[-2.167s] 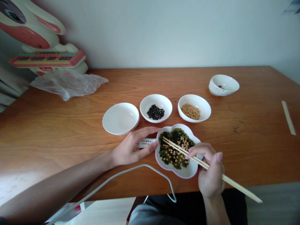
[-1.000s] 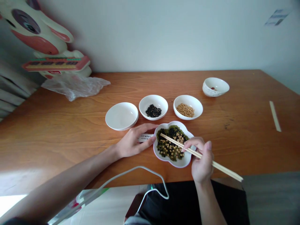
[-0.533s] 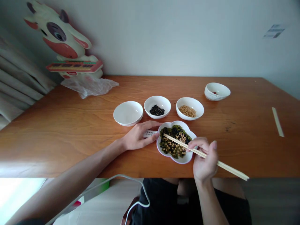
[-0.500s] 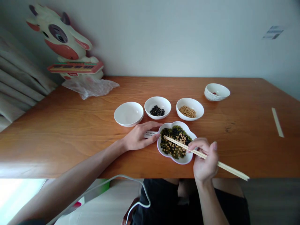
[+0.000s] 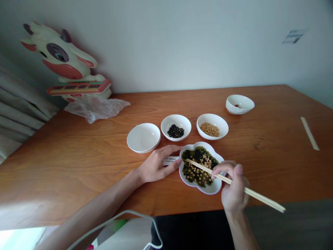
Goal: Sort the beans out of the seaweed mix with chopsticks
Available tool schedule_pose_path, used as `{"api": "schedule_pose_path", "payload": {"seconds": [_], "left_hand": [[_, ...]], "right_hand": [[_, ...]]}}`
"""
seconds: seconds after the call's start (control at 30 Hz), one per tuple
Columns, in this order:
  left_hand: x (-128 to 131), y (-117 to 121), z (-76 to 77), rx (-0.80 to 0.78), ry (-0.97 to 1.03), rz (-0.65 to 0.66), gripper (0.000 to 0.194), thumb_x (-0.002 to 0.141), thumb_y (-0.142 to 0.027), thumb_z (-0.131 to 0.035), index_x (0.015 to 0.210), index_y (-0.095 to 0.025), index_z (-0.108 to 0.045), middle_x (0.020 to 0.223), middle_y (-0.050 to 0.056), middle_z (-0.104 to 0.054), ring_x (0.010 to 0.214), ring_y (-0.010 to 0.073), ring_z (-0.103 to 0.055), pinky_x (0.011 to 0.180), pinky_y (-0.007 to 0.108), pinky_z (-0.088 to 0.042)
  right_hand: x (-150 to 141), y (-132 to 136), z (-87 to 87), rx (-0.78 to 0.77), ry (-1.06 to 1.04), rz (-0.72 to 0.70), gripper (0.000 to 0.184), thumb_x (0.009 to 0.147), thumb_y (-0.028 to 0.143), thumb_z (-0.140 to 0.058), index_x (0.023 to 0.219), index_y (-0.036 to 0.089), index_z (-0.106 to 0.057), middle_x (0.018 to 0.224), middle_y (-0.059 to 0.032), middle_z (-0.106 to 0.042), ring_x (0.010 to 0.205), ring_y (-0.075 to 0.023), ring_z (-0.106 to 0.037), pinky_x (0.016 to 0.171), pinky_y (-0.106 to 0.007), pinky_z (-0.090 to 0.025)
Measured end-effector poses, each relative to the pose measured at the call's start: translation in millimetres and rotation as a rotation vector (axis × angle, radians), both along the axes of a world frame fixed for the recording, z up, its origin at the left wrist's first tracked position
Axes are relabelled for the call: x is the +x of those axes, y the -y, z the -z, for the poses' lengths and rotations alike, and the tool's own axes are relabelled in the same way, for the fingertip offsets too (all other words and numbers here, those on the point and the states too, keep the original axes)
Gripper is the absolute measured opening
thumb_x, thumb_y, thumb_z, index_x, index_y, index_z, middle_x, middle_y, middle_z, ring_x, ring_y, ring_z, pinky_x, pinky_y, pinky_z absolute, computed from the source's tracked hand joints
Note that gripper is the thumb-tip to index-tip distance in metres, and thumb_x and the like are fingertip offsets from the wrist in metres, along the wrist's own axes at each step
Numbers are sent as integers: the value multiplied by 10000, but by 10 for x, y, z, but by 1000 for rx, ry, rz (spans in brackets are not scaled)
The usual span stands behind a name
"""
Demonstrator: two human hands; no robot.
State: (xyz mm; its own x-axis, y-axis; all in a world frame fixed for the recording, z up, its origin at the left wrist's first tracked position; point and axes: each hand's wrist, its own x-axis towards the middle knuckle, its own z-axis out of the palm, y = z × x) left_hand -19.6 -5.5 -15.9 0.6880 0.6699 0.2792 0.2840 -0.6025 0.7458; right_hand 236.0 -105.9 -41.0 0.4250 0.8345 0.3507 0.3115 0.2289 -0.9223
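A white flower-shaped dish (image 5: pixel 214 188) with a pale purple rim holds mixed green, black and tan beans (image 5: pixel 199 166). At its left rim, my left hand (image 5: pixel 157 165) steadies it between thumb and fingers. My right hand (image 5: pixel 234 187) grips a pair of wooden chopsticks (image 5: pixel 257 196), whose tips touch the beans near the dish's left side. Whether a bean is between the tips is too small to tell. Behind the dish stand a white bowl (image 5: pixel 144 137) with nothing in it, a bowl of black beans (image 5: pixel 176 127) and a bowl of tan soybeans (image 5: pixel 212 126).
Farther back at right is another white bowl (image 5: pixel 239 104) with something small and reddish inside. A pale strip (image 5: pixel 309 133) lies on the table's right side. A cow-shaped toy keyboard (image 5: pixel 70 66) and a crumpled plastic bag (image 5: pixel 97 109) are at back left. A white cable (image 5: pixel 114 218) crosses the front edge.
The camera view has shifted and tilted slightly, so the table things appear lower. Both hands keep their grip, and the chopstick tips stay near the dish's left side.
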Motion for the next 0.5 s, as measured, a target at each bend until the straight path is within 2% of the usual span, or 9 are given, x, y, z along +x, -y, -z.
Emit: {"api": "schedule_pose_path", "payload": {"seconds": [0.33, 0.5], "left_hand": [[-1, 40, -5, -7, -69, -28, 498, 1044, -316, -606, 1532, -243, -537, 1513, 87, -644, 1352, 254, -649, 1165, 393, -521], [7, 223, -63, -31, -74, -140, 476, 1054, -351, -596, 1517, -253, -549, 1449, 83, -687, 1294, 264, -681, 1125, 406, -542]], "right_hand": [[-5, 5, 1, 20, -23, 57, 691, 1089, 574, -299, 657, 221, -708, 705, -64, -649, 783, -230, -597, 767, -398, -435], [-1, 17, -92, 27, -89, -12, 684, 1093, 526, -270, 642, 226, -689, 688, -65, -633, 777, -233, -594, 761, -393, -434]]}}
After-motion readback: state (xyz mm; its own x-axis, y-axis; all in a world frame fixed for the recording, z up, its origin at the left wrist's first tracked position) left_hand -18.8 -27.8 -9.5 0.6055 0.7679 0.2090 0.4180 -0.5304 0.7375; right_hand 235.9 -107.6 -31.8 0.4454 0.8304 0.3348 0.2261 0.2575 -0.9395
